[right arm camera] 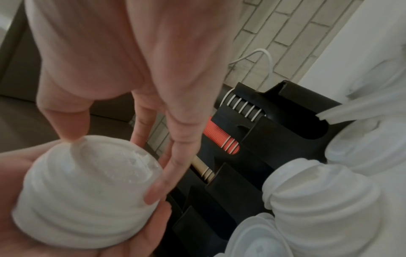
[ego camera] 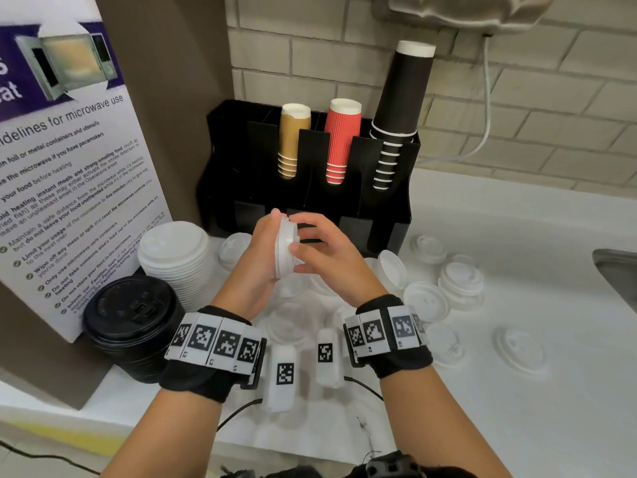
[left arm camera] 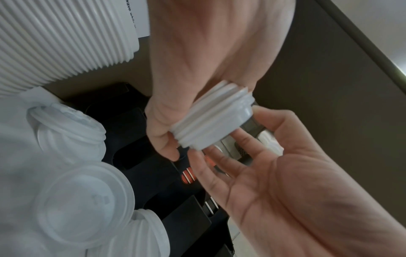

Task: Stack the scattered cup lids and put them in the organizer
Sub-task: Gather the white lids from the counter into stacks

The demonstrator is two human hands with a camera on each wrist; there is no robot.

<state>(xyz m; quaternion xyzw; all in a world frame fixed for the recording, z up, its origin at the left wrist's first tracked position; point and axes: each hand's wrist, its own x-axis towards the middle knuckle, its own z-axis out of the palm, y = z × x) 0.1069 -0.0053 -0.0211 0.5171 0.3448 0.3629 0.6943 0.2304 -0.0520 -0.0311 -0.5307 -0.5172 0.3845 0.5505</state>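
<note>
A short stack of white cup lids [ego camera: 285,248] is held on its side above the counter, just in front of the black organizer [ego camera: 348,201]. My left hand [ego camera: 263,246] grips the stack's wide end, fingers curled round the rims [left arm camera: 211,120]. My right hand [ego camera: 312,248] holds the stack's top end, thumb on the raised face and fingertips [right arm camera: 153,194] against its side. The stack [right arm camera: 87,191] lies in the left palm in the right wrist view. More loose white lids [ego camera: 462,277] lie scattered on the white counter to the right, one of them a flat lid [ego camera: 520,350].
A tall stack of white lids [ego camera: 175,260] and a stack of black lids [ego camera: 134,322] stand at the left by a microwave sign [ego camera: 69,167]. Tan [ego camera: 293,139], red [ego camera: 341,139] and black cups [ego camera: 400,108] fill the organizer's upper slots. A steel sink edge [ego camera: 617,270] is at the right.
</note>
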